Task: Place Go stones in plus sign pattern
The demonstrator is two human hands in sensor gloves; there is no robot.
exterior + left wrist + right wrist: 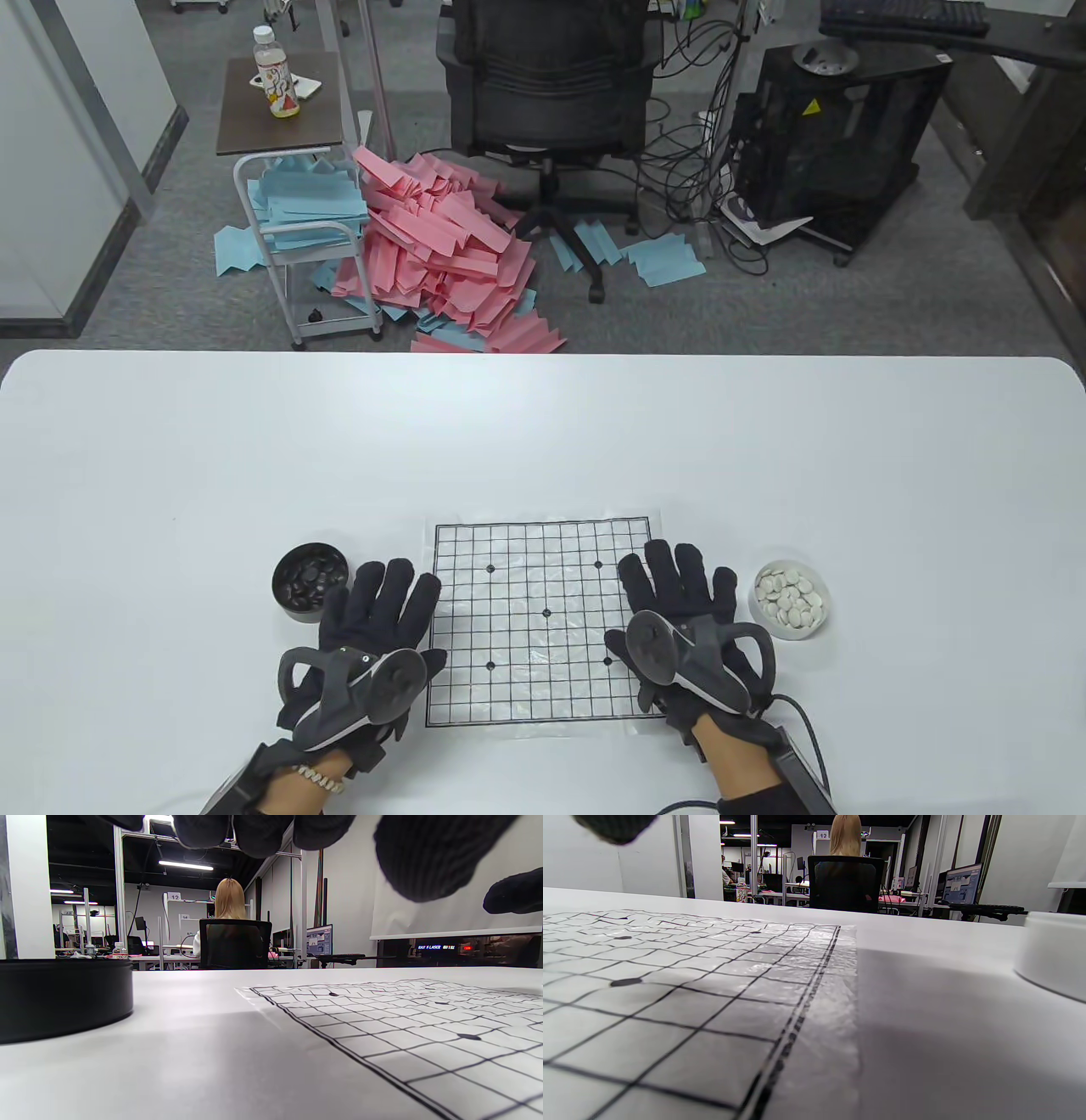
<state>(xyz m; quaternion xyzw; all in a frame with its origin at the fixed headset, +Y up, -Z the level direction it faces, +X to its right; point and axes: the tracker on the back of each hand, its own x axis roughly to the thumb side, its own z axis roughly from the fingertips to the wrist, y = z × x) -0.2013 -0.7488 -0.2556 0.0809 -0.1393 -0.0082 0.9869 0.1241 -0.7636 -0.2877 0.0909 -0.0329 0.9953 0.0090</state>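
Observation:
A paper Go board (543, 624) with a black grid lies flat near the table's front edge, with no stones on it. It also shows in the left wrist view (407, 1027) and the right wrist view (683, 984). A black bowl (310, 581) of black stones stands left of the board. A white bowl (791, 598) of white stones stands right of it. My left hand (382, 611) rests flat, fingers spread, at the board's left edge and holds nothing. My right hand (679, 594) rests flat over the board's right edge and holds nothing.
The white table (543, 441) stretches far beyond the board. The black bowl's wall (63, 997) is close on the left in the left wrist view. The white bowl's wall (1052, 955) is close on the right in the right wrist view.

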